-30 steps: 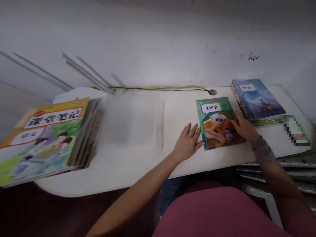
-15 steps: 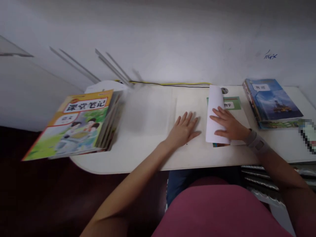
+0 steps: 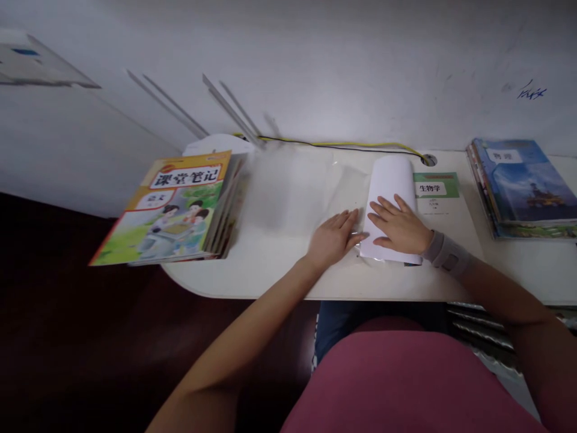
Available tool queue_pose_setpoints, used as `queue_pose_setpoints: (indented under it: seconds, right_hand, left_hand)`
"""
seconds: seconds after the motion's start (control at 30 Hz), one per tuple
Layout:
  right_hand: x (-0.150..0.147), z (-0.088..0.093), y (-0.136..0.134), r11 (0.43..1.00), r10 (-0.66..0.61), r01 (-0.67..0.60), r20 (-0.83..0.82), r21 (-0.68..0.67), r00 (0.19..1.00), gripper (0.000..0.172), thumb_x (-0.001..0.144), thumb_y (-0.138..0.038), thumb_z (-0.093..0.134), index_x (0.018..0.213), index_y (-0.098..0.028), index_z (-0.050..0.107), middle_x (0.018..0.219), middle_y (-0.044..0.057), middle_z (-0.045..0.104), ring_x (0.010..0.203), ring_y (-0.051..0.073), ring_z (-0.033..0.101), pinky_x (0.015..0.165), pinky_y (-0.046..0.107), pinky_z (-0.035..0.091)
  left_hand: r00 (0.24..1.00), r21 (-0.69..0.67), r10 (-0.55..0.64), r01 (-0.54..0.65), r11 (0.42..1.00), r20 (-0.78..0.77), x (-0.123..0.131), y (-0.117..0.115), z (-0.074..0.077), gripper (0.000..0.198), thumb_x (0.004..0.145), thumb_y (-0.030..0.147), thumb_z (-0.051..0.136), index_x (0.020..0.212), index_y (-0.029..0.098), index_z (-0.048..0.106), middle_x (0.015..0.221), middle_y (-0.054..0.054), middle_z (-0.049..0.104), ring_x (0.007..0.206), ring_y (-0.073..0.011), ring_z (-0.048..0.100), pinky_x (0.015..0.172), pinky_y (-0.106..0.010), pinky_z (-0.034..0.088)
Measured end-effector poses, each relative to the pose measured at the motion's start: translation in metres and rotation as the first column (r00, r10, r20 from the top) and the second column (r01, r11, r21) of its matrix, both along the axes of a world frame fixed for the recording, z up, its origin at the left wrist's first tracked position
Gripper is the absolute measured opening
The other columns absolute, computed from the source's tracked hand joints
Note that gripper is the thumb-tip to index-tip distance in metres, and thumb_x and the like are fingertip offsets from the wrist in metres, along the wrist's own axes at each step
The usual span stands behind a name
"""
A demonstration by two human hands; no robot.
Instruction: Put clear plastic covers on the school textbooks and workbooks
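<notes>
A biology textbook (image 3: 444, 207) lies opened out on the white table, its green-banded cover to the right. Its white page (image 3: 391, 180) curves up beside the cover. My right hand (image 3: 401, 228) lies flat on that page with its fingers spread; a grey band is round the wrist. Left of the book is a clear plastic book cover (image 3: 347, 186), with its edge lifted and slanting toward the page. My left hand (image 3: 334, 239) is closed at this plastic edge, fingers together and thumb near the page's side. How firmly it grips is hard to see.
A stack of books topped by a yellow-green notebook (image 3: 180, 204) stands at the left. Another stack topped by a blue physics book (image 3: 525, 180) is at the right. Yellow and black cables (image 3: 351, 145) run along the wall to a hole (image 3: 429, 160).
My left hand has gone from lying spread on the table to holding the lifted plastic edge. The white page and right hand have shifted left relative to the cover. The view has turned slightly left.
</notes>
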State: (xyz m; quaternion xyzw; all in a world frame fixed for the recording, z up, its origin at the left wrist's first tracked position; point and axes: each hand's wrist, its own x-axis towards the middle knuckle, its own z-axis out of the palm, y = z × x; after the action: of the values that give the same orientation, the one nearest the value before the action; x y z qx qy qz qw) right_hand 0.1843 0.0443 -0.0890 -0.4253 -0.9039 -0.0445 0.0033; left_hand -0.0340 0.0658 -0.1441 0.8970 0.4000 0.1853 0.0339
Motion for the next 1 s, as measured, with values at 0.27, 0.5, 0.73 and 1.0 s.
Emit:
queue_pose_setpoints:
  seconds: [0.27,0.5,0.73,1.0]
  right_hand:
    - [-0.002,-0.005,-0.001,0.999,-0.042,0.042,0.009,0.002,0.999,0.054,0.086,-0.042,0.057,0.130,-0.011,0.051,0.142,0.019,0.045,0.135,0.034,0.034,0.110,0.057,0.021]
    - [-0.026,-0.013,-0.012,1.000,0.005,-0.005,-0.031,-0.008,0.999,0.050,0.090,-0.040,0.051,0.127,-0.007,0.053,0.137,0.020,0.051,0.131,0.030,0.041,0.111,0.053,0.021]
    - [-0.032,-0.028,-0.021,0.994,0.071,-0.080,-0.111,-0.081,0.991,0.046,0.090,-0.029,0.050,0.127,-0.001,0.053,0.135,0.022,0.052,0.128,0.027,0.046,0.109,0.040,0.034]
    - [-0.026,-0.026,-0.019,0.988,0.104,-0.117,-0.131,-0.098,0.986,0.043,0.089,-0.012,0.041,0.129,0.000,0.051,0.139,0.023,0.047,0.132,0.024,0.043,0.111,0.038,0.034]
  left_hand:
    - [0.997,-0.024,0.030,-0.029,0.999,0.068,-0.001,-0.005,0.003,0.062,0.095,0.053,0.032,0.137,0.009,0.040,0.130,-0.019,0.057,0.123,-0.0269,0.053,0.098,-0.044,0.048]
    - [0.991,-0.075,0.039,-0.029,0.997,0.131,-0.002,0.000,0.007,0.061,0.094,0.051,0.037,0.136,0.007,0.041,0.132,-0.021,0.055,0.124,-0.0285,0.051,0.098,-0.045,0.048]
    - [0.956,-0.091,0.072,-0.048,0.995,0.284,0.015,-0.045,0.022,0.047,0.097,0.035,0.033,0.137,0.010,0.039,0.138,-0.022,0.047,0.132,-0.0262,0.043,0.104,-0.046,0.043]
    - [0.968,-0.065,0.246,-0.243,0.968,0.042,0.023,-0.113,-0.003,0.084,0.089,0.056,0.042,0.149,0.009,0.007,0.148,-0.029,0.028,0.141,-0.0399,0.018,0.104,-0.064,0.029]
